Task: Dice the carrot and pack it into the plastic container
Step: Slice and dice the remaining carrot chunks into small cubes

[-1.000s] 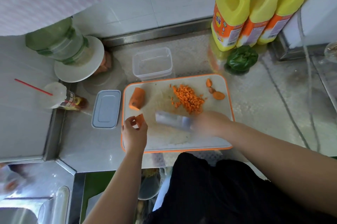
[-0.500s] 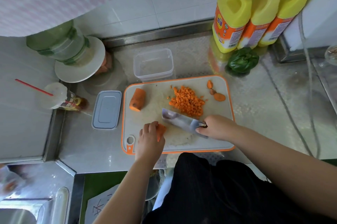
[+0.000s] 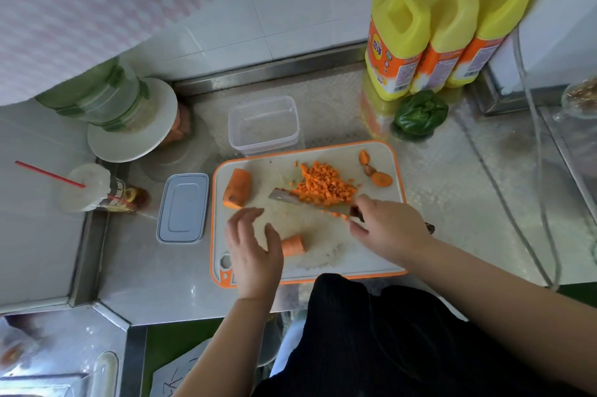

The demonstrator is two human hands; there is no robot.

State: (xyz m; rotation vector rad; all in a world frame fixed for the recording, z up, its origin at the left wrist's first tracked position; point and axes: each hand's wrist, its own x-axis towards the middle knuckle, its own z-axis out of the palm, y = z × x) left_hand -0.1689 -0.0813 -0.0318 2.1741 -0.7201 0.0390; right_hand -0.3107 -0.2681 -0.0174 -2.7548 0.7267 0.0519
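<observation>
Steel counter [image 3: 452,189] beneath white-tiled wall [image 3: 290,8]

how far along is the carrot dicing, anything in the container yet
Partly done. A heap of small orange carrot cubes sits on the white, orange-rimmed cutting board. In hand: the right hand grips the knife beside the heap; the open left hand is next to a short carrot piece. Left: that piece, the bigger carrot chunk, and packing. The clear plastic container looks empty, its grey lid off.

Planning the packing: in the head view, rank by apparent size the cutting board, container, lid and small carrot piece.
1. cutting board
2. container and lid: look alike, unranked
3. small carrot piece
</observation>
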